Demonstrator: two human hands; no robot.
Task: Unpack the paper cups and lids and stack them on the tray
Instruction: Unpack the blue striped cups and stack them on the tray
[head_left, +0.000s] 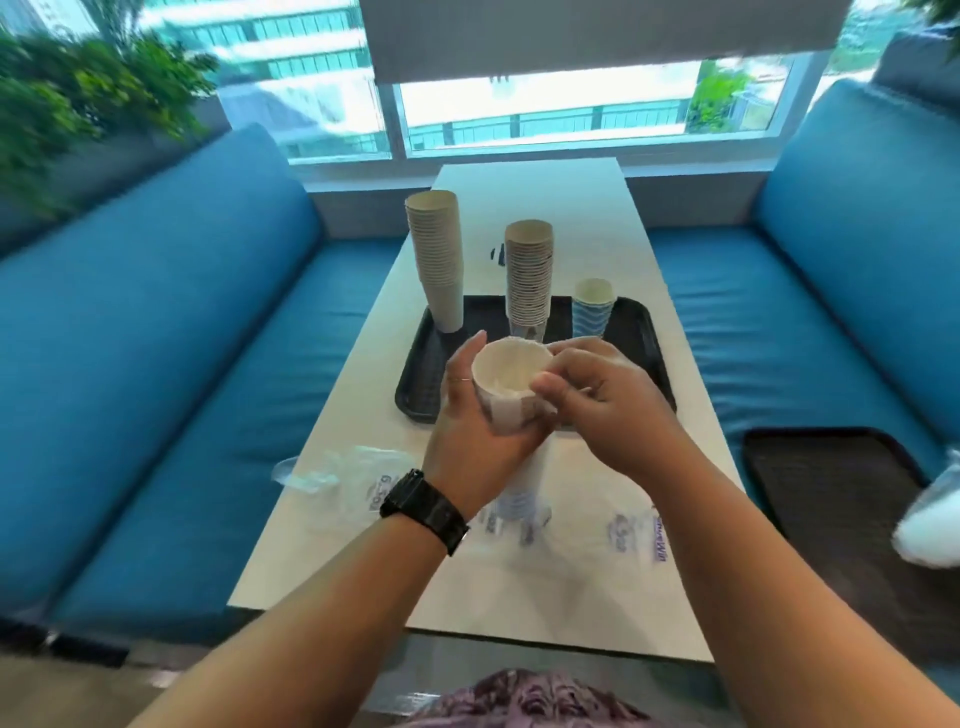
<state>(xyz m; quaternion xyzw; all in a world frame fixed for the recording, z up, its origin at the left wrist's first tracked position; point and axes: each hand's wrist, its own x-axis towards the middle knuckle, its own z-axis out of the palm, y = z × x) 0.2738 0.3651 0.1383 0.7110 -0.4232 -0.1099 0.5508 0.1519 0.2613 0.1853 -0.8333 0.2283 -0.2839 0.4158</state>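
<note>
My left hand (480, 421) grips a tall stack of white paper cups (511, 371) that stands upright in a clear plastic sleeve above the near half of the table. My right hand (597, 400) pinches the top rim of that stack with thumb and fingers. Behind the hands lies a black tray (421, 379). On it stand a tall stack of beige cups (439, 260), a shorter stack of patterned cups (529, 275) and a short blue-and-white wavy cup stack (592, 309).
Empty clear plastic wrappers (358, 475) with printed labels lie on the white table (582, 587) near me. A second black tray (831, 478) and a white plastic bag (935, 514) sit on the blue bench at right. Blue benches flank the table.
</note>
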